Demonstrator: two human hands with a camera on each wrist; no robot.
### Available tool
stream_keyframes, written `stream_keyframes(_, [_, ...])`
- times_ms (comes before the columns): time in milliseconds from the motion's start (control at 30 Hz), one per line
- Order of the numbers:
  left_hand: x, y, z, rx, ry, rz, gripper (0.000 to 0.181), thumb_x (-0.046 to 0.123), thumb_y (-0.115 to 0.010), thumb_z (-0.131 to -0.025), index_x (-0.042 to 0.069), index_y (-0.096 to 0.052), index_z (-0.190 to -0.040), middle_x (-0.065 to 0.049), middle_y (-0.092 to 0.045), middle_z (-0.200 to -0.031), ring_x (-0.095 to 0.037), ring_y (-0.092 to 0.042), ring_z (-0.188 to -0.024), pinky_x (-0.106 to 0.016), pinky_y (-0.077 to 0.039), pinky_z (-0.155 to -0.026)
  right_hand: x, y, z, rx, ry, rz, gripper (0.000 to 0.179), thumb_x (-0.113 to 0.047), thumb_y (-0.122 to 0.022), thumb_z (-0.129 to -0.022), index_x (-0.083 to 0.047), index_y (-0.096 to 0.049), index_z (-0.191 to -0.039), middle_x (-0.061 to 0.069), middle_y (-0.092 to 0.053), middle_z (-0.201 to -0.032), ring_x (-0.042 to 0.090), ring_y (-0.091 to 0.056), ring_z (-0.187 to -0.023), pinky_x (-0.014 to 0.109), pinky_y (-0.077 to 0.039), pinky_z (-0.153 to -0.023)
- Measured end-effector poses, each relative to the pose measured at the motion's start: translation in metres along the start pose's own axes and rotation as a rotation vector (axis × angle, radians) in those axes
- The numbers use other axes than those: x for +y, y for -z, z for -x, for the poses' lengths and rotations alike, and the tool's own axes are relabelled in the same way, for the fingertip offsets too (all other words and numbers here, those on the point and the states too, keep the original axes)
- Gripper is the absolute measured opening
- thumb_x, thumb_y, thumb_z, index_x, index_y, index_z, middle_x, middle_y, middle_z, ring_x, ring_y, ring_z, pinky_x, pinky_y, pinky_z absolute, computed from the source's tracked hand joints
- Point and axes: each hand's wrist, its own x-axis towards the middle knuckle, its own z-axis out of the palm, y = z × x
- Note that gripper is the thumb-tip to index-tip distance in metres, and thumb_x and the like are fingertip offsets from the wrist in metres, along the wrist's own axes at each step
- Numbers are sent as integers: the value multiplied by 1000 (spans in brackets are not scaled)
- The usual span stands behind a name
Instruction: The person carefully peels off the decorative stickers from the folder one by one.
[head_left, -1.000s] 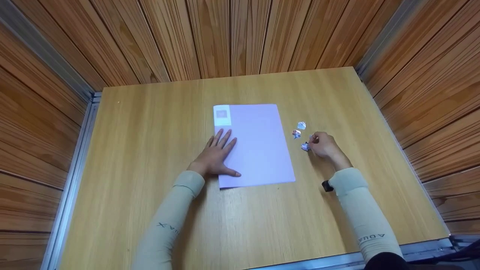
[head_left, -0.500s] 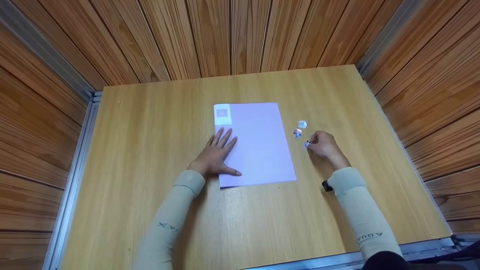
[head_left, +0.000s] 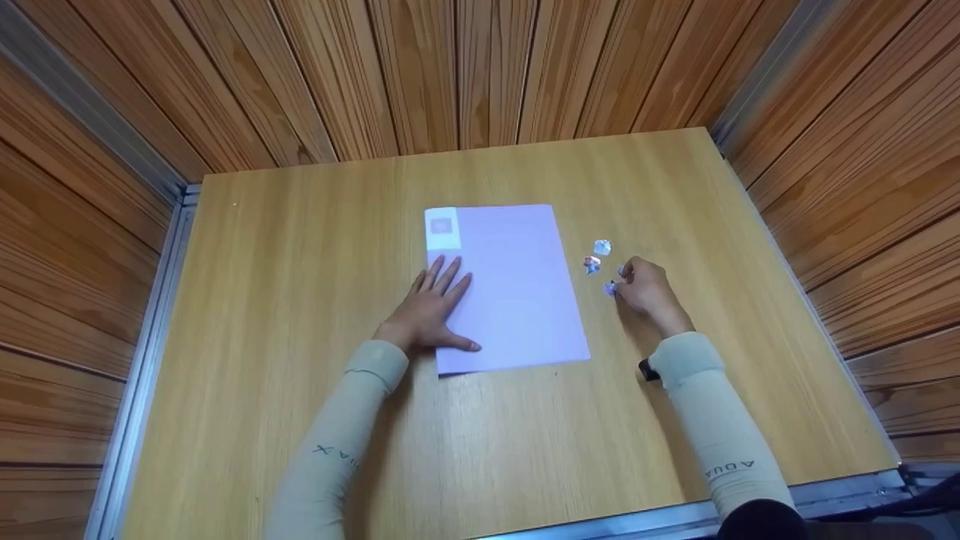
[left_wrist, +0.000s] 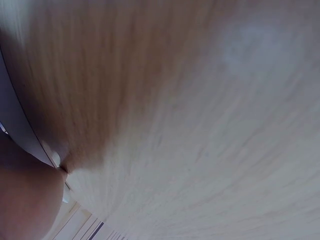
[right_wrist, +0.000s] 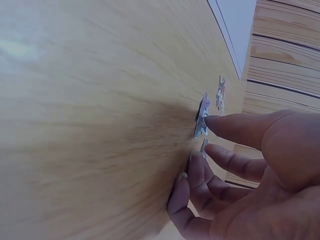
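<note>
A lilac folder (head_left: pixel 517 292) with a white label (head_left: pixel 442 229) at its upper left lies on the table. My left hand (head_left: pixel 427 311) rests spread on its left side, the thumb toward the lower edge. Right of the folder, my right hand (head_left: pixel 646 289) reaches down with bent fingers. Its thumb tip touches a small shiny sticker (right_wrist: pixel 202 117), which stands slightly tilted at the table surface. The index fingertip is apart from the thumb, right beside another small sticker (right_wrist: pixel 204 145). In the left wrist view, part of the left hand (left_wrist: pixel 30 200) shows at the folder's edge.
Two more shiny stickers, one pale (head_left: pixel 602 247) and one multicoloured (head_left: pixel 592 265), lie between the folder and the right hand. Wood-panelled walls (head_left: pixel 487 75) stand behind and at both sides of the table (head_left: pixel 300 247).
The sticker at the right thumb has turned slightly and shows less of its dark part. The right hand has shifted only a little; the left hand stays on the folder.
</note>
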Motion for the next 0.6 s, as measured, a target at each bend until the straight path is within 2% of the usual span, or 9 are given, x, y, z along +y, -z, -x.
stream_keyframes(167, [0,3,-2,15,1,-9,128,89,-64,-70,23,-9,-166,-4,10,-173,-32,18,-157,-56,3,-126,0,-1,-3,15,3,6,27,-8,-58,-100,8,-52,-121,21,-54,-108,33,-52,-97,40,-46,-80])
stream_keyframes(367, [0,0,-3,6,-5,-12,127,87,-64,-72,23,-8,-166,-4,12,-173,-32,19,-156,-55,5,-125,4,-1,0,26,0,-10,28,-8,-59,-99,8,-52,-120,22,-55,-110,34,-53,-99,41,-47,-82])
stream_keyframes(600, [1,-2,0,7,11,28,129,87,-67,-69,26,-8,-166,-1,12,-173,-30,21,-156,-54,6,-125,5,-3,0,38,2,-28,28,-8,-59,-99,8,-52,-121,22,-54,-113,35,-51,-102,43,-48,-86])
